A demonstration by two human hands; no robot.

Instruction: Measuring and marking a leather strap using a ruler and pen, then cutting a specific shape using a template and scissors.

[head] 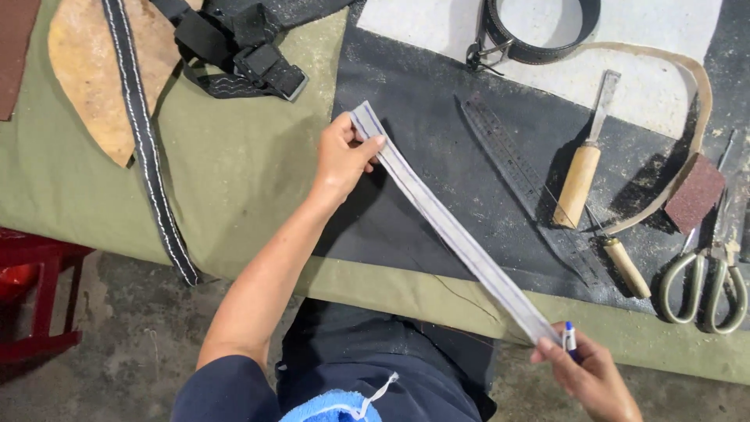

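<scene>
Desk [258, 180] covered in olive cloth, a black mat [437, 117] over its right half, a white sheet [648, 86] at the far right corner. Grey strap [453, 230] runs diagonally from the mat's near-left area out past the desk's near edge, held taut at both ends. Left hand [344, 156] closed on the strap's far end, thumb on top, fingers curled under, at the mat's left edge. Right hand [590, 375] closed on the strap's near end, off the near edge of the desk, also pinching a small blue-and-white pen [570, 340].

Long black stitched belt [148, 148] lies across the cloth at the left, over a tan leather piece [90, 70] near the far-left corner. Black webbing with buckle [250, 55] at the far edge. Dark coiled belt [539, 31] on the white sheet. Steel ruler [519, 176] lies diagonally on the mat. Wooden-handled scraper [582, 176] beside it, a smaller wooden-handled tool [625, 266] nearer the near edge. Scissors [707, 285] at the right edge, brown block [694, 193] just above them. No containers in view.
</scene>
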